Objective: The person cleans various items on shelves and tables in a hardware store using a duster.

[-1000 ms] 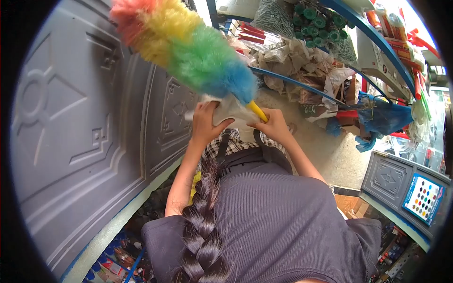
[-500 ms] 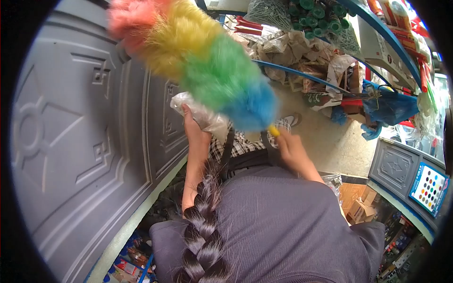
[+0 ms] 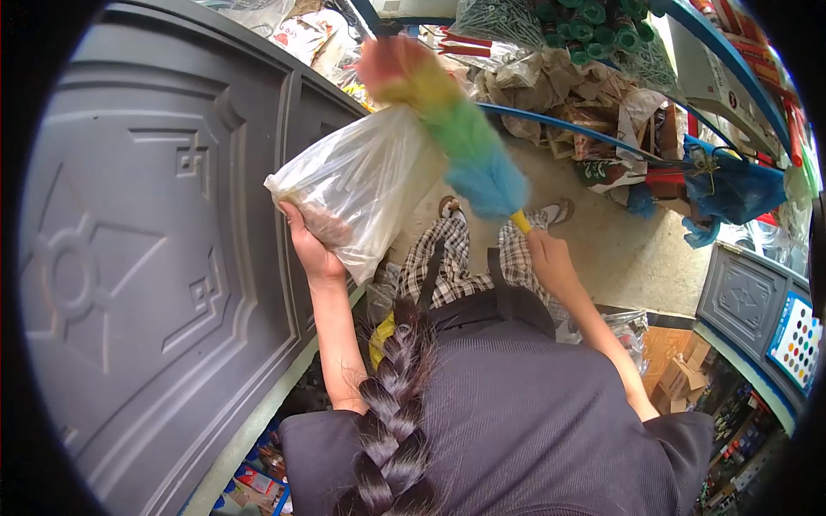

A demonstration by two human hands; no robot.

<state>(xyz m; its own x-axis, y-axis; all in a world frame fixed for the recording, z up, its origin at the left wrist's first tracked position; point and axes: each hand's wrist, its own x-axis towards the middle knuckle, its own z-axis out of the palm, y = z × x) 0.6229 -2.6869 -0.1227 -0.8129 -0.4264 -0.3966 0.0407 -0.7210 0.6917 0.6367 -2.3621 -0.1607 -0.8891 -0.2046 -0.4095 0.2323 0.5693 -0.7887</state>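
A fluffy duster (image 3: 469, 129) in red, yellow, green and blue slants up and to the left, its far end blurred by motion. My right hand (image 3: 551, 262) is closed round its short yellow handle. On the left, my left hand (image 3: 311, 249) grips a clear plastic bag (image 3: 366, 176) by its lower left side. Something brownish shows faintly through the plastic near my fingers; its kind cannot be made out. The bag spreads out beside the duster, whose upper part is close to the bag's top edge.
A grey panelled counter front (image 3: 155, 215) stands close on my left. Blue-framed shelving (image 3: 559, 133) at the upper right carries crumpled wrappings, a bag of screws (image 3: 499, 26) and green-capped tubes (image 3: 594, 26). A blue plastic bag (image 3: 736, 185) hangs there. Cardboard boxes (image 3: 680, 378) lie at the lower right.
The duster has swung away from the left panel toward the shelving and appears smaller. My left hand has moved left and lifted the plastic bag, which now spreads open to view.
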